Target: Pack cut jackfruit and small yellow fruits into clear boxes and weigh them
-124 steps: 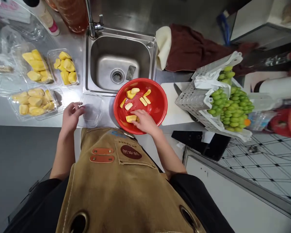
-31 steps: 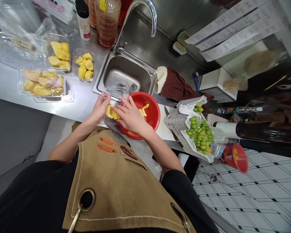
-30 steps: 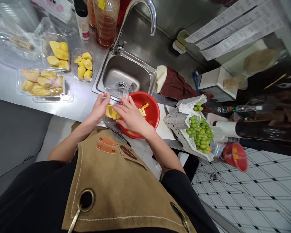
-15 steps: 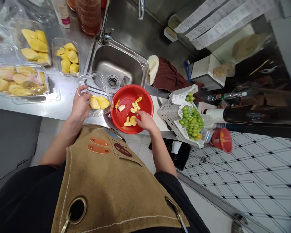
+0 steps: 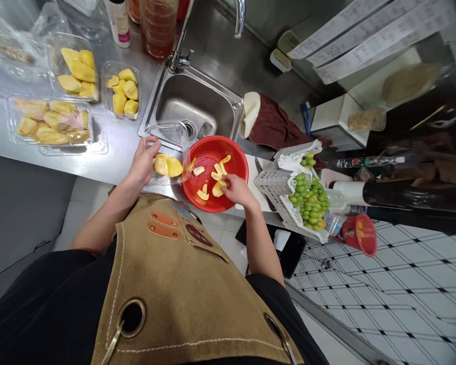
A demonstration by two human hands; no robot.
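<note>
While the left hand (image 5: 140, 165) holds a clear plastic box (image 5: 171, 136), the right hand (image 5: 237, 191) pinches fruit in a red colander (image 5: 213, 146)

A person stands at a steel worktop (image 5: 110, 147) in a tan leather apron (image 5: 175, 289). The left fingers (image 5: 152, 146) curl around the edge of the box and grip it. Two big yellow jackfruit pieces (image 5: 166, 165) lie side by side inside the box. The box sits just beside the colander.

The right fingers (image 5: 228, 183) bend and close on a yellow piece (image 5: 218, 188) in the colander. Thin jackfruit strips (image 5: 207, 175) lie near that hand on the red bottom of the colander.

Behind the colander is a steel sink (image 5: 213, 83) with a tall tap (image 5: 178, 50). To the left of the sink, three clear trays of jackfruit (image 5: 51, 121) sit on the worktop, and each one is full of yellow pieces. A big jar of brown liquid (image 5: 157, 30) stands near the tap.

To the right of the colander is a white cutting board (image 5: 251, 185) with a knife (image 5: 257, 165) on it. Next to them, a gray mesh basket (image 5: 268, 185) lined with a white bag holds green grapes (image 5: 307, 195). A dark red cloth (image 5: 273, 126) lies by the sink.
</note>
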